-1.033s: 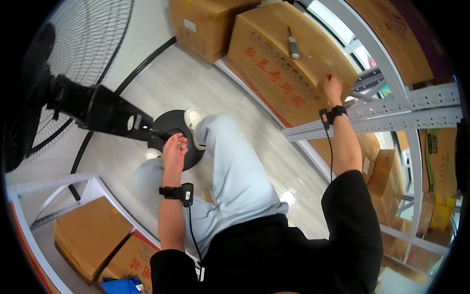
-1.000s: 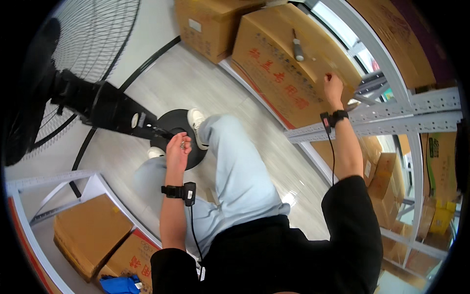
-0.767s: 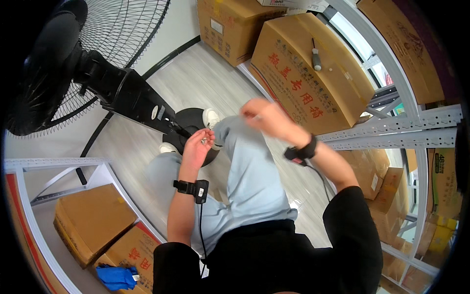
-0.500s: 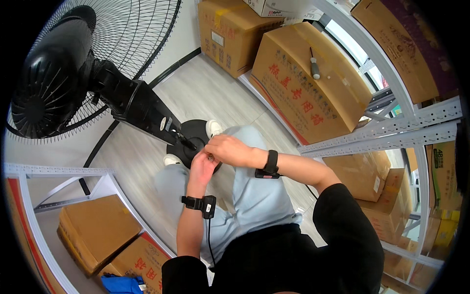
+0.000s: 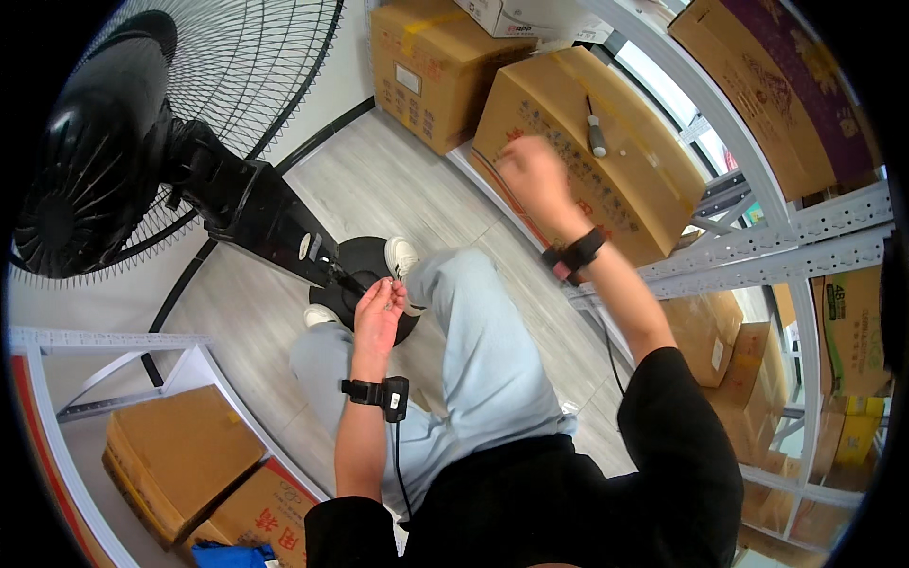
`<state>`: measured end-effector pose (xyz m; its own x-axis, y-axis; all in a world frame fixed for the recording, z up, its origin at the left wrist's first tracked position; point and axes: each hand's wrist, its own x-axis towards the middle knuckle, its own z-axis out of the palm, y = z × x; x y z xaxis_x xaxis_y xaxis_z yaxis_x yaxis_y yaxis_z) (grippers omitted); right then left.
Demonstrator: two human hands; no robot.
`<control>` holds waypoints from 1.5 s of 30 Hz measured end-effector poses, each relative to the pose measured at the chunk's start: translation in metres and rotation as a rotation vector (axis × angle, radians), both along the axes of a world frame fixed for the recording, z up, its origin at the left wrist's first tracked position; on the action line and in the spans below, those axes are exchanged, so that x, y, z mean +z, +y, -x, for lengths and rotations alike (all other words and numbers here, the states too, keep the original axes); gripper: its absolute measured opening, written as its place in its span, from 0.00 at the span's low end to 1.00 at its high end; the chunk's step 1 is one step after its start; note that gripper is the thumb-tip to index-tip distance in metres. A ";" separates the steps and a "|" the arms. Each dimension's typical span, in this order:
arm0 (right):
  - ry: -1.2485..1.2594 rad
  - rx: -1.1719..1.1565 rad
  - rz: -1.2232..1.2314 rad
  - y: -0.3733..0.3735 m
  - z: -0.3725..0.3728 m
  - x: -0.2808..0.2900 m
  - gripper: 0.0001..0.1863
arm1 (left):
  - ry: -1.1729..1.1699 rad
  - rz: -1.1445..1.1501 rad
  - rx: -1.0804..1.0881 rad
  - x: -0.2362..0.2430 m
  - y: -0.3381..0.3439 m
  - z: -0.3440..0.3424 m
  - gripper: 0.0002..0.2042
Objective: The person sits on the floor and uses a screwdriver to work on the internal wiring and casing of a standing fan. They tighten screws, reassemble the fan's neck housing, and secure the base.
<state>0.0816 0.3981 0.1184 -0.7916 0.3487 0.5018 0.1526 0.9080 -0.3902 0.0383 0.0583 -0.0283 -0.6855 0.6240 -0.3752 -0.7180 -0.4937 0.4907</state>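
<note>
A small item (image 5: pixel 389 283), too small to identify, is pinched at the fingertips of the left hand (image 5: pixel 377 317), beside the post of the black fan (image 5: pixel 251 208). The right hand (image 5: pixel 538 180) is blurred before the large carton (image 5: pixel 620 185); its grip cannot be determined. A screwdriver (image 5: pixel 596 138) is supported on the carton's top.

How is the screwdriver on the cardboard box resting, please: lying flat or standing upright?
Lying flat: the grey-handled screwdriver stretches along the top of the box, apart from the right hand.
</note>
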 end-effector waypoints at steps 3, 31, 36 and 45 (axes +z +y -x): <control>0.108 -0.350 -0.335 0.116 -0.012 0.000 0.15 | 0.020 -0.028 0.064 -0.004 -0.001 0.009 0.08; -0.294 0.416 0.606 -0.105 -0.097 0.064 0.19 | 0.143 -0.158 0.341 0.024 -0.034 0.020 0.08; -0.380 0.538 0.423 -0.148 -0.087 0.052 0.19 | 0.069 -0.124 0.391 0.025 -0.035 0.017 0.09; -0.357 0.524 0.433 -0.152 -0.078 0.026 0.19 | 0.065 -0.139 0.342 0.029 -0.039 0.014 0.08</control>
